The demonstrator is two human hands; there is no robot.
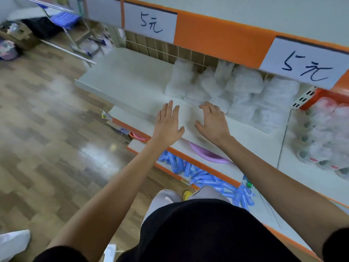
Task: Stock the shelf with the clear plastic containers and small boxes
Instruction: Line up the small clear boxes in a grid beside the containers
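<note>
My left hand (169, 123) and right hand (212, 120) hover empty, fingers spread (frame blurry); a careless reach could topple the bagged containers (226, 87) mid-frame off the shelf (122, 82).

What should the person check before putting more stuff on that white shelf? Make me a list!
1. Left hand free: ok, open and flat, holding nothing.
2. Right hand free: ok, fingers curled on the shelf, nothing in them.
3. Room on the white shelf: ok, its left part is bare.
4. Stocked clear plastic packs tidy: not ok, they lie in a loose heap.
5. Next containers or boxes within reach: cannot tell, none show near the hands.
6. Price sign in place: ok, it reads 5元.
</note>
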